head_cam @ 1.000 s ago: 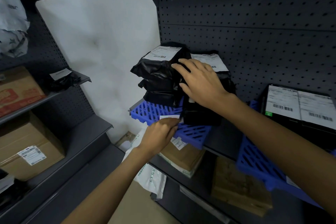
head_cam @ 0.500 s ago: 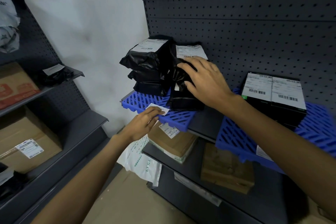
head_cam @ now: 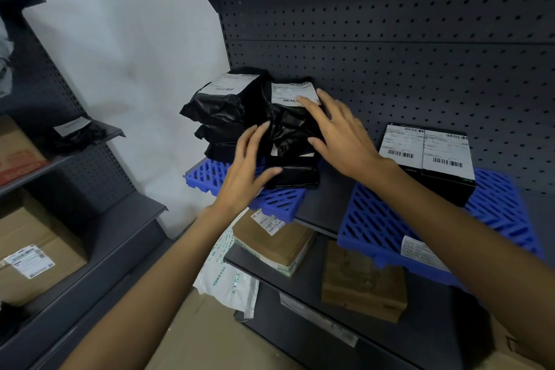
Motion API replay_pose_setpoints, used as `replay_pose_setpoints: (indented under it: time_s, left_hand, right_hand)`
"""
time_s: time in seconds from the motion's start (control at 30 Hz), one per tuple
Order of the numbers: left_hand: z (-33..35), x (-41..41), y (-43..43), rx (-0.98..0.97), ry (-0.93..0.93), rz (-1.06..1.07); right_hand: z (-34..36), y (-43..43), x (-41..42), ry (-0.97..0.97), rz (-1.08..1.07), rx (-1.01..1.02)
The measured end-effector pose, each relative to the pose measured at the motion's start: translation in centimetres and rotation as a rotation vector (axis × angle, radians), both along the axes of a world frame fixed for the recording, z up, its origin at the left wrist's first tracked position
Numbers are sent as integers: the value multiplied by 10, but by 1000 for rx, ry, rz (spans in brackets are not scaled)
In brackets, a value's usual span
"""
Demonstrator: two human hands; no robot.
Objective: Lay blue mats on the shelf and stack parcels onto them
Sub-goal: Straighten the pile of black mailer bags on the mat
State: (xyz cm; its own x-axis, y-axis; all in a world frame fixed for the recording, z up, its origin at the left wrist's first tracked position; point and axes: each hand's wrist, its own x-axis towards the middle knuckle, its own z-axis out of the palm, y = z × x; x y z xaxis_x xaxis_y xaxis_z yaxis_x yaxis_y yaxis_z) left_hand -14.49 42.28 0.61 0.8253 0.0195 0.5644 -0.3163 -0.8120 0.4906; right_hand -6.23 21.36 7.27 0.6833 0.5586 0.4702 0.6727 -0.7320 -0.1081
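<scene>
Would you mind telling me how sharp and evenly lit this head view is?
Head view: wide-angle bending bows the shelf edges; the right blue mat smears with motion blur at its far end; black parcels lose detail in dim light; labels stay readable as barcodes only.

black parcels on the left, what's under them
A blue mat lies under the black parcels, its front edge overhanging the shelf. The mat's back part is hidden beneath the stacks and the left hand.
</scene>
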Motion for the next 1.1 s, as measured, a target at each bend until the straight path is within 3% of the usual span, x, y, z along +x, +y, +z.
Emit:
replay_pose_setpoints:
  time_s: [0.1,0.2,0.4,0.57,0.73,0.83,0.97,1.1]
  left_hand:
    - [-2,17,-26,132,163,55]
    - [-10,28,-36,149,177,102]
    - [-11,45,-33,131,172,107]
    - [-3,59,-22,155,137,121]
    - [-4,52,-9,202,173,135]
    - [-4,48,-4,256,98,143]
    - [-10,45,8,482,-126,297]
    - [-9,51,11,694,-118,316]
  right_hand:
    - [-10,1,8,149,4,41]
    - [-22,0,14,363,48,95]
    - [-24,1,22,448,72,150]
    - [-21,0,28,458,111,160]
    - [-26,11,28,386,121,99]
    - [-29,15,27,307,103,104]
    - [-33,18,25,216,41,171]
    - [-34,33,18,189,32,232]
